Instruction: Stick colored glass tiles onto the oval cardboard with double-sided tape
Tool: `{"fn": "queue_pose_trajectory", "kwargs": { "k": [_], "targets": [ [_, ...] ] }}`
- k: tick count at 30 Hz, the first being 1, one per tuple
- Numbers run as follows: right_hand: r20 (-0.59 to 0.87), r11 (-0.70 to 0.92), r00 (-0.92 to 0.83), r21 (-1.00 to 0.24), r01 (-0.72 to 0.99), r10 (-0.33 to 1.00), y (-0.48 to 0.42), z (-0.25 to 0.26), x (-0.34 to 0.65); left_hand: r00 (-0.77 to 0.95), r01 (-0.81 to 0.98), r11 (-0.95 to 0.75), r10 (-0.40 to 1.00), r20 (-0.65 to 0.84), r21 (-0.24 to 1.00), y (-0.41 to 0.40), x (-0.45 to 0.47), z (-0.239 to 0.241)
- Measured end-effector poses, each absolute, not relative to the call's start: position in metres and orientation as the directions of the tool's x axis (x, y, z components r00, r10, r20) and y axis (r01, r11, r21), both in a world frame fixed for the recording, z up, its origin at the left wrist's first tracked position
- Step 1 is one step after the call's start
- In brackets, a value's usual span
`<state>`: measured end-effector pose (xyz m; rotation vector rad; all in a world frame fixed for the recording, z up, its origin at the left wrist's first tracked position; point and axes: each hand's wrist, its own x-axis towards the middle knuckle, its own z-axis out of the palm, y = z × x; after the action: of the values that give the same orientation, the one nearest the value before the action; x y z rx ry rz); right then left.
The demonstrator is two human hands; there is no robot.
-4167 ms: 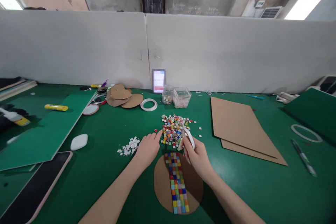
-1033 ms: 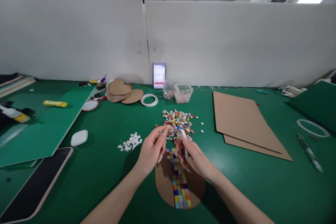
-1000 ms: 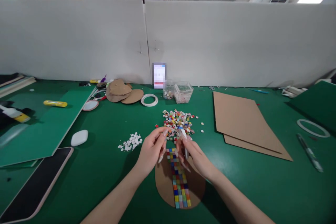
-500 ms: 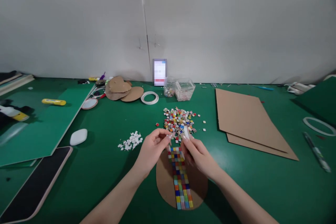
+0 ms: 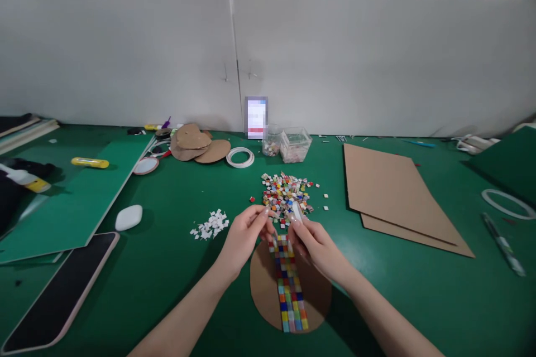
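Two bare hands worked over a green surface, where a round cardboard disc lay flat close to the person. A strip of coloured mosaic tiles crossed the disc's middle, its long axis pointing straight away from the person, from the near edge to the far edge. The hands met at the disc's far edge, over the strip's far end, about equally near it. The left hand reached in from the disc's left, its grip pinched together at the fingertips; what it held was too small to tell. The right hand, from the disc's right, had its grip clamped on a small white object. A heap of loose tiles lay just beyond the disc, and white scraps beyond it to the left.
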<state>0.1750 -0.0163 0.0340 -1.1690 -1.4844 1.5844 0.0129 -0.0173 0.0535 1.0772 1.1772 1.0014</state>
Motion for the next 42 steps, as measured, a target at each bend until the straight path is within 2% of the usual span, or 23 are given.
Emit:
{"fn": "queue_pose_trajectory", "kwargs": {
  "k": [6, 9, 12, 15, 20, 26, 30, 32, 38, 42],
  "targets": [
    [-0.189, -0.164, -0.420, -0.982, 0.097, 0.887, -0.017, 0.036, 0.177, 0.163, -0.106, 0.297, 0.947, -0.278, 0.949, -0.019, 0.013, 0.054],
    [-0.197, -0.193, -0.453, -0.980, 0.056, 0.869, -0.018, 0.038, 0.177, 0.139, -0.063, 0.260, 0.958, -0.249, 0.964, -0.018, 0.013, 0.051],
    [-0.138, -0.164, -0.476, -0.986, -0.013, 0.868, -0.019, 0.041, 0.176, 0.083, 0.003, 0.198, 0.977, -0.197, 0.980, -0.016, 0.012, 0.049],
    [-0.117, -0.133, -0.498, -0.991, 0.004, 0.859, -0.019, 0.043, 0.175, 0.065, 0.088, 0.125, 0.989, -0.131, 0.988, -0.015, 0.009, 0.046],
    [-0.088, -0.048, -0.502, -0.995, 0.092, 0.861, -0.016, 0.044, 0.175, 0.215, 0.152, 0.109, 0.966, -0.141, 0.982, -0.017, 0.007, 0.048],
    [0.008, 0.045, -0.513, -0.997, 0.058, 0.858, -0.014, 0.044, 0.172, 0.289, 0.180, 0.063, 0.951, -0.114, 0.982, -0.022, 0.011, 0.054],
    [-0.020, -0.038, -0.516, -0.999, -0.024, 0.856, -0.017, 0.041, 0.173, 0.293, 0.143, 0.075, 0.949, -0.115, 0.987, -0.020, 0.007, 0.053],
    [-0.060, -0.071, -0.507, -0.998, -0.001, 0.860, -0.017, 0.039, 0.175, 0.292, 0.143, 0.073, 0.950, -0.112, 0.987, -0.019, 0.005, 0.052],
    [-0.027, 0.049, -0.482, -0.988, 0.144, 0.876, -0.010, 0.037, 0.175, 0.317, 0.174, 0.067, 0.941, -0.120, 0.982, -0.022, 0.004, 0.058],
    [-0.018, 0.058, -0.420, -0.984, 0.167, 0.907, -0.010, 0.036, 0.175, 0.311, 0.185, -0.006, 0.949, -0.053, 0.983, -0.027, 0.005, 0.059]
  ]
}}
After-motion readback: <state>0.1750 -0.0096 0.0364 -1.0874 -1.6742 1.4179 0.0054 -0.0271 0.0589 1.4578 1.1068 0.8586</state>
